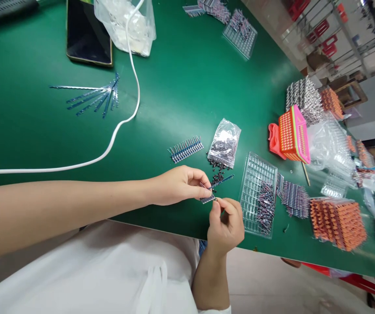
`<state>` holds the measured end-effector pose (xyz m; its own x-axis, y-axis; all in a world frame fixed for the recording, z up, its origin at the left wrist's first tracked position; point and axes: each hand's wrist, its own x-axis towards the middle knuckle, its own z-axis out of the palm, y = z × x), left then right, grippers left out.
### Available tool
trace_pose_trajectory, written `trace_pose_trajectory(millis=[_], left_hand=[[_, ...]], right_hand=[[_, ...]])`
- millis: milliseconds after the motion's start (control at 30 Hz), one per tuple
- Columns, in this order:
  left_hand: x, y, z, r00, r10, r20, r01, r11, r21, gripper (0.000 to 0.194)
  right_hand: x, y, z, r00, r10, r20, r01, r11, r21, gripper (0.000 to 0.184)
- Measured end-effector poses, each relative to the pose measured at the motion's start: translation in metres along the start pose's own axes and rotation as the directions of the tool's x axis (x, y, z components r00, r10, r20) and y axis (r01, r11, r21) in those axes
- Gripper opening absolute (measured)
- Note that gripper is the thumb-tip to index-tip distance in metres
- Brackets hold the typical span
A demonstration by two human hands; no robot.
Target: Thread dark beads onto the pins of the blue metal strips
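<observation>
My left hand (184, 185) is closed on a small strip of circuit boards (207, 199) with thin wires, held over the table's near edge. A narrow blue strip (226, 179) sticks out past its fingertips. Right beside it, my right hand (226, 220) pinches a tiny dark part (216, 199) at the strip's end. Just beyond the hands lies a scatter of small black parts (218, 178), spilling from a clear plastic bag (225, 141). Another wired board strip (186, 149) rests on the green table (171, 96) to the left of the bag.
Right of my hands is a clear plastic tray (249, 192) with wired pieces (266, 207). Farther right are wired strips (294, 199), an orange stack (338, 222) and a basket (288, 135). A white cable (114, 135), blue strips (104, 93) and a phone (87, 35) lie left.
</observation>
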<state>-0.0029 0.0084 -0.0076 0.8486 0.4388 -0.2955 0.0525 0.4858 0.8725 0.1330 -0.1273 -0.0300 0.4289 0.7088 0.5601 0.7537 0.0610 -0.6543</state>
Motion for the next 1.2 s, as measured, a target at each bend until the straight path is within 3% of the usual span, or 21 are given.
trace_pose_trajectory(millis=[100,200,933,1200], left_hand=[[0.0001,-0.0028,0.0004,1.0,0.02,0.0,-0.02,0.999,-0.037,0.014],[-0.0005,-0.0051,0.0013,0.999,0.033,0.011,-0.032,0.997,-0.077,0.012],[-0.0029,-0.0056,0.0037,0.998,0.054,-0.038,-0.055,0.998,-0.027,0.011],[-0.0038,-0.0034,0.0041,0.997,0.066,-0.051,-0.065,0.998,0.023,0.008]], right_hand=[[-0.0014,-0.0034,0.0004,0.988,0.153,0.002,-0.153,0.982,0.109,0.006],[-0.0027,-0.0051,0.0018,0.976,0.214,0.031,-0.216,0.96,0.177,0.009],[-0.0028,-0.003,0.0064,0.973,0.23,0.006,-0.22,0.924,0.312,0.006],[-0.002,-0.0051,0.0023,0.968,0.244,0.055,-0.25,0.947,0.2,0.009]])
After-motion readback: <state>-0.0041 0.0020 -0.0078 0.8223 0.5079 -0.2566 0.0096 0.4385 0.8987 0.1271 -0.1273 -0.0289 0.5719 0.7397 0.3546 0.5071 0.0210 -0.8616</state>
